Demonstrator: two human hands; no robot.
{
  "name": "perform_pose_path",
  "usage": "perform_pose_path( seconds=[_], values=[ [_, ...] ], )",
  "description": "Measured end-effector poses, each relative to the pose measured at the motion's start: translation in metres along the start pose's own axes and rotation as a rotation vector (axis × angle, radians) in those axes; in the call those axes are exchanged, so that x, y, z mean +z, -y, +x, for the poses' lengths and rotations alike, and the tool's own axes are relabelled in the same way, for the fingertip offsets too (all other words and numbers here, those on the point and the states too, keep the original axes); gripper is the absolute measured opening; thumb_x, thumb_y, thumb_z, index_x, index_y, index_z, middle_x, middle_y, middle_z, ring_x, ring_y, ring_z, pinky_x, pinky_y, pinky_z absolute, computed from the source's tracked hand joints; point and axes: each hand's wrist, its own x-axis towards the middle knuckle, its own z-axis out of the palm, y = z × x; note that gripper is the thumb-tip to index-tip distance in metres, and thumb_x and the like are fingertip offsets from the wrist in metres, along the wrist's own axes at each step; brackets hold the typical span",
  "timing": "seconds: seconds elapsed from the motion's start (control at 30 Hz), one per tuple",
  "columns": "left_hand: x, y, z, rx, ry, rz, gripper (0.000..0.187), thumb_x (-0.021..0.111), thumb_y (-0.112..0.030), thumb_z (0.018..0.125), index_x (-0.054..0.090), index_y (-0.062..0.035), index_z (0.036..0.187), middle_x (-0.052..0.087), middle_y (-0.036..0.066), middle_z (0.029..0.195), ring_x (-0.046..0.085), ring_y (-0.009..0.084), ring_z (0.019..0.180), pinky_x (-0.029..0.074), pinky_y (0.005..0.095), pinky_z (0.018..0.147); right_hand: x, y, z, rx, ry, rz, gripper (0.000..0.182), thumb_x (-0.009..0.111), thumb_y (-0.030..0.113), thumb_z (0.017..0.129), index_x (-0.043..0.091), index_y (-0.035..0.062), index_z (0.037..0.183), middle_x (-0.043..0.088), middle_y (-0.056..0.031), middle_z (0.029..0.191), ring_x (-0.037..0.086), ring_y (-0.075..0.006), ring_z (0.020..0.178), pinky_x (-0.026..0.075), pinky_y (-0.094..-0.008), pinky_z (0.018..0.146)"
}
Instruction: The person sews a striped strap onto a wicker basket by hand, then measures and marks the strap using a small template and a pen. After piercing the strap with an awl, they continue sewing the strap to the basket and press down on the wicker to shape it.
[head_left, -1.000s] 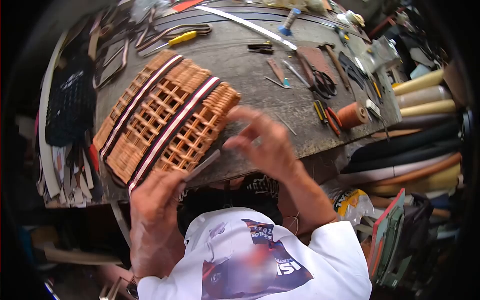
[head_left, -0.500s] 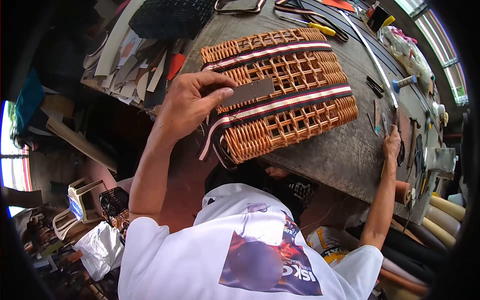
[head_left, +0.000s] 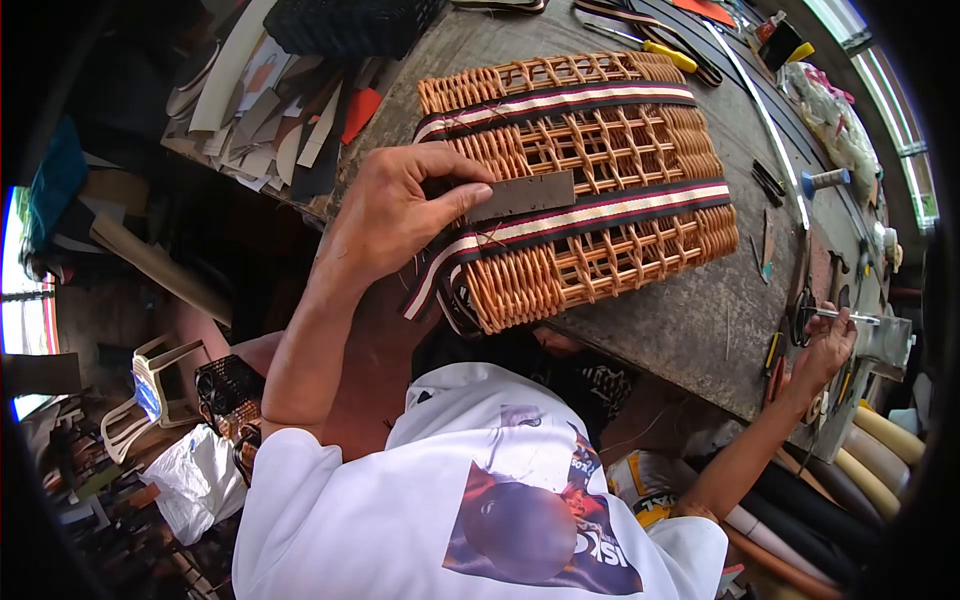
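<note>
A wicker basket (head_left: 590, 270) lies on the workbench, with two striped straps (head_left: 600, 207) running across it. My left hand (head_left: 410, 205) pinches one end of a thin dark grey rectangular piece (head_left: 530, 196) between thumb and forefinger, against the wicker between the straps. Small marks or holes dot that piece's edges. Out at the right edge of the bench, my right hand (head_left: 828, 352) is closed on a slim, pale pen-like tool (head_left: 850, 316), whose exact kind I cannot make out. Black-handled scissors (head_left: 801, 318) lie just beside the right fingers.
On the bench are a yellow-handled screwdriver (head_left: 670, 56), a long metal ruler (head_left: 765, 110), a thread spool (head_left: 825, 180), a hammer (head_left: 838, 270) and a plastic bag (head_left: 835, 115). Scrap pieces (head_left: 270, 130) pile up at the left. Rolled material (head_left: 880, 450) stands below right.
My right hand has moved right and towards me along the bench edge, and now holds the pen-like tool. The left hand keeps its pinch on the grey piece. The view has shifted slightly.
</note>
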Motion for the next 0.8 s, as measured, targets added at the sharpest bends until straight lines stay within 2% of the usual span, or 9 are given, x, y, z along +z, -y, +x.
perform_pose_path(
  seconds=[0.1, 0.27, 0.47, 0.57, 0.77, 0.8],
  values=[
    [0.002, 0.002, -0.001, 0.0, -0.03, -0.011, 0.015, 0.075, -0.005, 0.085, 0.075, 0.0005, 0.099, 0.072, 0.006, 0.091, 0.064, 0.0095, 0.082, 0.051, 0.0227, 0.074, -0.004, 0.001, -0.009, 0.015, 0.0, 0.066, 0.023, 0.06, 0.023, 0.1, 0.048, 0.005, 0.111, 0.069, -0.0117, 0.096, 0.063, -0.0151, 0.069, 0.05, -0.0271, 0.06],
    [0.006, 0.007, -0.001, 0.035, -0.068, -0.031, 0.016, 0.075, -0.003, 0.083, 0.076, 0.0004, 0.099, 0.073, 0.007, 0.089, 0.066, 0.01, 0.081, 0.052, 0.0229, 0.074, 0.035, 0.027, -0.045, -0.025, 0.097, 0.113, 0.025, 0.062, 0.014, 0.098, 0.055, 0.0026, 0.119, 0.067, -0.0101, 0.1, 0.063, -0.0152, 0.079, 0.052, -0.0281, 0.073],
    [0.008, 0.01, -0.003, 0.12, -0.072, -0.032, 0.016, 0.076, -0.001, 0.081, 0.076, 0.0003, 0.097, 0.073, 0.008, 0.087, 0.066, 0.0104, 0.079, 0.052, 0.0231, 0.072, 0.072, 0.047, -0.07, 0.029, 0.209, 0.315, 0.022, 0.06, 0.016, 0.1, 0.059, 0.0027, 0.118, 0.063, -0.0076, 0.097, 0.059, -0.0137, 0.079, 0.049, -0.0261, 0.072],
    [0.008, 0.011, -0.004, 0.137, -0.083, -0.021, 0.014, 0.076, -0.003, 0.082, 0.075, 0.0009, 0.096, 0.072, 0.009, 0.085, 0.066, 0.0126, 0.076, 0.052, 0.0265, 0.069, 0.085, 0.051, -0.08, 0.035, 0.349, 0.401, 0.021, 0.058, 0.017, 0.101, 0.058, 0.0025, 0.115, 0.062, -0.007, 0.096, 0.059, -0.0144, 0.076, 0.048, -0.0271, 0.066],
    [0.01, 0.012, -0.004, 0.136, -0.089, -0.043, 0.015, 0.076, -0.003, 0.082, 0.075, 0.0008, 0.096, 0.073, 0.01, 0.087, 0.068, 0.0149, 0.078, 0.053, 0.0279, 0.07, 0.148, 0.084, -0.127, -0.039, 0.537, 0.313, 0.021, 0.057, 0.019, 0.101, 0.058, 0.0006, 0.111, 0.061, -0.0075, 0.088, 0.062, -0.017, 0.07, 0.049, -0.0305, 0.058],
    [0.01, 0.012, -0.004, 0.14, -0.089, -0.045, 0.015, 0.076, -0.003, 0.082, 0.075, 0.0008, 0.096, 0.073, 0.011, 0.087, 0.068, 0.0153, 0.077, 0.053, 0.0279, 0.07, 0.164, 0.092, -0.137, -0.034, 0.539, 0.357, 0.021, 0.06, 0.016, 0.099, 0.056, -0.0018, 0.11, 0.062, -0.01, 0.087, 0.066, -0.0192, 0.074, 0.053, -0.0304, 0.061]
  ],
)
